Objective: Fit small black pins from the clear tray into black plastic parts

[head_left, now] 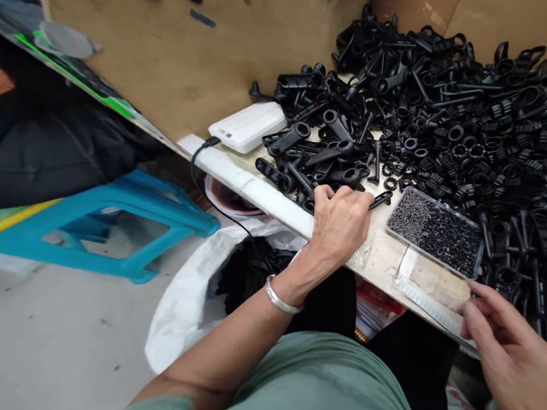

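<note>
My left hand (339, 225) rests at the near edge of the worktable (387, 255), closed around a small black plastic part (380, 200) whose end sticks out to the right. A silver bracelet (280, 299) circles that wrist. My right hand (509, 357) hovers at the table's front right, fingers loosely curled and pinched together; whether it holds anything I cannot tell. Between the hands lies a clear tray of tiny dark screws (436, 230). A large heap of black plastic parts (468, 116) covers the table behind.
A white power bank (247, 125) with a black cable lies at the table's left end. Cardboard walls (182, 54) back the table. A white sack of black parts (240, 274) sits under the edge, and a blue plastic stool (112, 222) stands on the floor at left.
</note>
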Available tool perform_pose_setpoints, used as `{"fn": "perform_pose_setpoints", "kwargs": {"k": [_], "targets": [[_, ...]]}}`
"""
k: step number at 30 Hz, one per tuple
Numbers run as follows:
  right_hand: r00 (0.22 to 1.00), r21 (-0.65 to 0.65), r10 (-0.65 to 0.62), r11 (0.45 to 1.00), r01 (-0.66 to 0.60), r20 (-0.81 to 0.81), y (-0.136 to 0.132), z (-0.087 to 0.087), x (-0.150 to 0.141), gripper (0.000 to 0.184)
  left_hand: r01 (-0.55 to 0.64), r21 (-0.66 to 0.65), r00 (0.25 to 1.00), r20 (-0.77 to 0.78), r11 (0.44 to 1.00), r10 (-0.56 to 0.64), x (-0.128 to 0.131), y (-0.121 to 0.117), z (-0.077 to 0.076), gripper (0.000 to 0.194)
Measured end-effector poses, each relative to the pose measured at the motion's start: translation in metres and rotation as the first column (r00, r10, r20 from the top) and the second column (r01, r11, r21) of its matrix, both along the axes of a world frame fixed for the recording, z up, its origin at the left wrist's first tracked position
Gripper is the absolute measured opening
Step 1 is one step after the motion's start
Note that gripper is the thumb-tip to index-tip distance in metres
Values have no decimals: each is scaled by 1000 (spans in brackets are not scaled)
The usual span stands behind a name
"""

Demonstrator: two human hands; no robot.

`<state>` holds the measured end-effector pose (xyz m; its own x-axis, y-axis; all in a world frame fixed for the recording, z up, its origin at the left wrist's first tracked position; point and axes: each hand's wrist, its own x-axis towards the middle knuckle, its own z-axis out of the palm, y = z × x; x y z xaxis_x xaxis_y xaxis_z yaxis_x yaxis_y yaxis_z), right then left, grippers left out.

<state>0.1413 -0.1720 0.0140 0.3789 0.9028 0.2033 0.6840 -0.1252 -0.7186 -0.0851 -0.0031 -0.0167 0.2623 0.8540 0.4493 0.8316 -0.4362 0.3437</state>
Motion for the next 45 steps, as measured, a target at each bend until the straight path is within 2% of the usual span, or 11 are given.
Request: {"fn": "perform_pose_setpoints", "kwargs": {"k": [4,7,9,15,17,19,22,27,31,36,45], "targets": [[996,7,62,998,-61,-57,15,0,-25,29,31,33,998,49,999,-33,-2,-4,-4,16],[959,15,133,991,-134,-252,26,-3,-38,27,2,143,986,163,990,-26,-4,-9,-6,16],[898,16,156,986,-165,-412,34,-7,-46,31,-3,231,967,247,973,-56,-5,-16,-6,16],[651,-23,108,982,-189,-752,52,-18,-66,60,171,439,864,364,882,-349,-1,-52,-4,25],[581,-6,98,984,-175,-808,53,-18,-67,59,260,478,810,365,839,-459,3,-63,-6,22],[551,8,76,992,-125,-831,52,-17,-66,51,336,486,755,373,806,-540,7,-69,-9,20],[527,11,46,998,-68,-849,48,-16,-58,41,376,425,701,451,824,-552,7,-71,-13,22],[531,22,55,997,-68,-846,42,-20,-47,37,422,279,669,547,863,-504,2,-64,-15,41],[532,19,56,997,-74,-845,41,-24,-46,36,476,198,648,581,857,-493,5,-64,-16,38],[483,0,29,998,-59,-875,41,-23,-47,38,474,187,640,598,860,-483,9,-65,-15,31],[522,-67,-44,997,-25,-852,37,-24,-44,58,496,204,646,563,844,-516,9,-65,-19,25]]}}
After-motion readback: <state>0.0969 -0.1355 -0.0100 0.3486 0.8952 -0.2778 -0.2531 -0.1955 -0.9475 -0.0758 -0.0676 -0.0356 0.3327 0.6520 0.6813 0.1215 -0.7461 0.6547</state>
